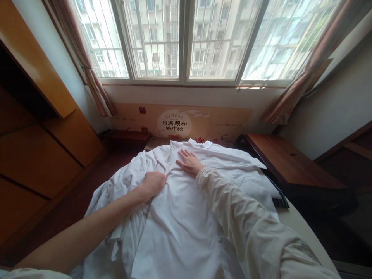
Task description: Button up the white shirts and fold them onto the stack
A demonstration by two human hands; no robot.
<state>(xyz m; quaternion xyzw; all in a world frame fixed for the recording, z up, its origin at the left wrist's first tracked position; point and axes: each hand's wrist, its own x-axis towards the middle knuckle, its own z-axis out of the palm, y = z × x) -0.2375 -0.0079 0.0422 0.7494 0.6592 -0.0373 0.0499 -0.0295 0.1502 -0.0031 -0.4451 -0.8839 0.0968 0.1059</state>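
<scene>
A long white shirt [180,217] with a collar lies spread over a light-coloured round-edged table. My left hand [154,183] is closed on the shirt's fabric near the middle, at an edge where creases run together. Flat on the cloth just above and to the right rests my right hand [190,161], its fingers spread and holding nothing. Left of my left hand the white cloth [128,182] is bunched in loose folds. On the right, part of the shirt lies smoother, reaching the table's edge.
A dark striped item [280,202] pokes out under the shirt at the right, on the table [302,232]. Beyond it stands a brown wooden desk [293,159]. Wooden cabinets [37,155] line the left; a printed cardboard panel [203,120] stands below the barred window [183,42].
</scene>
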